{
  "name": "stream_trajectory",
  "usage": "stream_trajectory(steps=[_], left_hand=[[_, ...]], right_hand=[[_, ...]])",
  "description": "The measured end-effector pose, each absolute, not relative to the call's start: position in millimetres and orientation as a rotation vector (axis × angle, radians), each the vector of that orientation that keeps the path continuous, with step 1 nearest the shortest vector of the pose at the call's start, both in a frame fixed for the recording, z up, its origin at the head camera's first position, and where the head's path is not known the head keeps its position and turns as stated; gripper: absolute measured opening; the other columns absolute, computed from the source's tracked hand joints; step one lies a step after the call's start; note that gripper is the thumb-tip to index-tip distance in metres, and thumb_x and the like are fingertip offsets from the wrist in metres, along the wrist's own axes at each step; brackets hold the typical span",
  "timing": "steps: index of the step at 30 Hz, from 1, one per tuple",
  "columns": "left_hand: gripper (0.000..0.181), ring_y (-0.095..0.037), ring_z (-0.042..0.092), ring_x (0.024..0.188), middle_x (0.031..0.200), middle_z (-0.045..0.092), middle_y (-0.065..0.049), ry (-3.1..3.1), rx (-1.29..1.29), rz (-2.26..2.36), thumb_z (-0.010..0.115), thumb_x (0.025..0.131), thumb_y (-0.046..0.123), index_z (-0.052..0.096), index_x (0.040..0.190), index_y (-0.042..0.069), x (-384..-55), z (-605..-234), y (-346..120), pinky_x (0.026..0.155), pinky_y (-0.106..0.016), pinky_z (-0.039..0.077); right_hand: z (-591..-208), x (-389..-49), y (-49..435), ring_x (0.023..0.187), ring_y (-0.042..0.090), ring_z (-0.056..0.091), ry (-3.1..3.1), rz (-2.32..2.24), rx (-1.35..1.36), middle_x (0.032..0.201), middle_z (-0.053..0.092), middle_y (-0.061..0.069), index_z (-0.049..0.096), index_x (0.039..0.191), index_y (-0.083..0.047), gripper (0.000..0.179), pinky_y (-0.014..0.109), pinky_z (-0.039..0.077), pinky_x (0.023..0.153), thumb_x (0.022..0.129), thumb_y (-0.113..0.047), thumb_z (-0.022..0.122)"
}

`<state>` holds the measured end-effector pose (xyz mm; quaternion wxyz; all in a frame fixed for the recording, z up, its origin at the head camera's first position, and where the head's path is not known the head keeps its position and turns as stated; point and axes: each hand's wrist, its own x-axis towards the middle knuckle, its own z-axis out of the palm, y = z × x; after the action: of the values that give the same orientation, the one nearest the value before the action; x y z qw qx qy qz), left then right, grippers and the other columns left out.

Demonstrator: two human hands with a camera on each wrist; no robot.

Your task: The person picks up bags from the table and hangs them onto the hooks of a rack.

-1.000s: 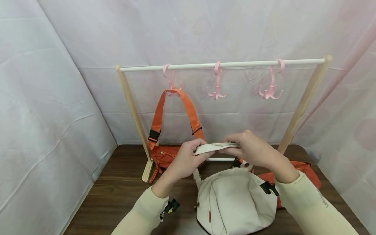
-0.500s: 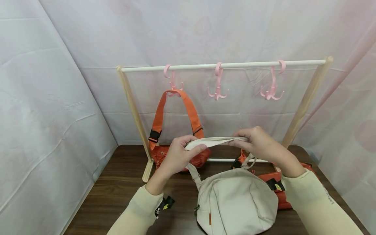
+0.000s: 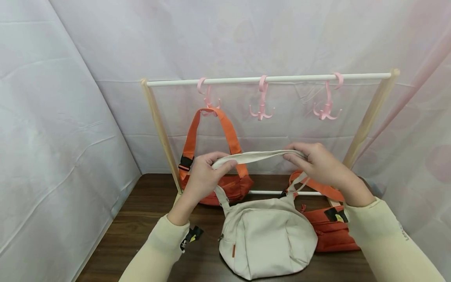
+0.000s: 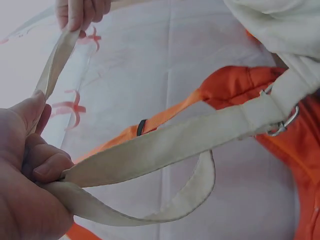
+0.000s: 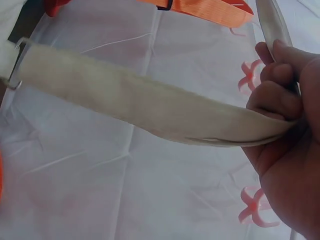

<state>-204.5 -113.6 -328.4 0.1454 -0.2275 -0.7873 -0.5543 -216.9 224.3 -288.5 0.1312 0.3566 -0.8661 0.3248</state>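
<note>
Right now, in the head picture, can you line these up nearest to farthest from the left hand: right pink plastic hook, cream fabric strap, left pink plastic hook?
1. Cream fabric strap, gripped by the left hand.
2. Left pink plastic hook, up on the left.
3. Right pink plastic hook, up on the right.

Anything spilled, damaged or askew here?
Nothing looks spilled or damaged. Slightly odd: in the right wrist view, the cream strap folds on itself beside the right hand instead of lying flat, probably from the grip.
</note>
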Motion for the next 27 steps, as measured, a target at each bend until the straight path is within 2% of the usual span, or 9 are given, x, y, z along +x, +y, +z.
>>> stream_trajectory(steps=[4,7,9,14,17,22,27], left_hand=[[0.018,-0.025,0.059,0.063,0.087,0.077,-0.008,-2.26,-0.646,-1.561,0.083,0.096,0.033,0.083,0.107,0.018,-208.0,-323.1,-115.9,0.053,-0.029,0.045],[0.017,-0.026,0.062,0.064,0.086,0.077,-0.001,-2.237,-0.664,-1.525,0.083,0.096,0.033,0.083,0.106,0.019,-209.7,-319.3,-117.1,0.054,-0.029,0.047],[0.016,-0.023,0.064,0.065,0.087,0.077,0.003,-2.215,-0.688,-1.48,0.083,0.096,0.031,0.083,0.106,0.019,-210.6,-315.9,-117.1,0.054,-0.03,0.048],[0.014,-0.012,0.061,0.061,0.09,0.078,0.002,-2.123,-0.764,-1.291,0.085,0.093,0.023,0.082,0.103,0.014,-216.3,-305.6,-116.9,0.052,-0.029,0.046],[0.019,-0.009,0.062,0.065,0.097,0.08,0.001,-2.076,-0.813,-1.165,0.088,0.091,0.021,0.082,0.107,0.014,-221.4,-300.1,-117.8,0.053,-0.028,0.045],[0.037,-0.009,0.063,0.069,0.099,0.08,0.001,-2.065,-0.863,-1.063,0.094,0.084,0.025,0.082,0.118,0.02,-226.2,-290.6,-121.4,0.055,-0.029,0.046],[0.033,-0.01,0.058,0.064,0.092,0.077,0.005,-2.085,-0.858,-1.086,0.093,0.085,0.024,0.081,0.115,0.018,-232.1,-279.5,-122.7,0.056,-0.03,0.046]], right_hand=[[-282.4,-216.4,222.2,0.055,0.008,0.044,-2.486,0.93,1.035,0.076,0.058,-0.009,0.074,0.113,-0.02,0.012,0.029,0.043,0.058,0.106,-0.013,0.068],[-278.3,-218.0,220.5,0.054,0.006,0.042,-2.431,0.868,1.059,0.076,0.058,-0.011,0.073,0.113,-0.018,0.012,0.027,0.043,0.058,0.105,-0.01,0.069],[-275.3,-219.7,219.4,0.054,0.004,0.041,-2.372,0.826,1.09,0.075,0.058,-0.011,0.073,0.113,-0.015,0.014,0.025,0.042,0.058,0.103,-0.005,0.07],[-266.9,-225.2,217.4,0.056,0.004,0.043,-2.25,0.748,1.144,0.081,0.066,-0.01,0.074,0.111,-0.011,0.02,0.021,0.042,0.061,0.098,0.004,0.072],[-261.1,-228.3,216.5,0.057,0.004,0.044,-2.205,0.71,1.135,0.081,0.067,-0.01,0.074,0.109,-0.009,0.017,0.02,0.041,0.061,0.098,0.003,0.073],[-252.1,-235.5,213.8,0.052,0.004,0.037,-2.142,0.681,1.117,0.071,0.057,-0.01,0.074,0.107,-0.006,0.01,0.021,0.035,0.056,0.099,0.0,0.072],[-242.0,-240.8,205.8,0.052,0.007,0.036,-2.12,0.686,1.088,0.068,0.052,-0.008,0.074,0.107,-0.006,0.007,0.025,0.035,0.057,0.1,-0.003,0.071]])
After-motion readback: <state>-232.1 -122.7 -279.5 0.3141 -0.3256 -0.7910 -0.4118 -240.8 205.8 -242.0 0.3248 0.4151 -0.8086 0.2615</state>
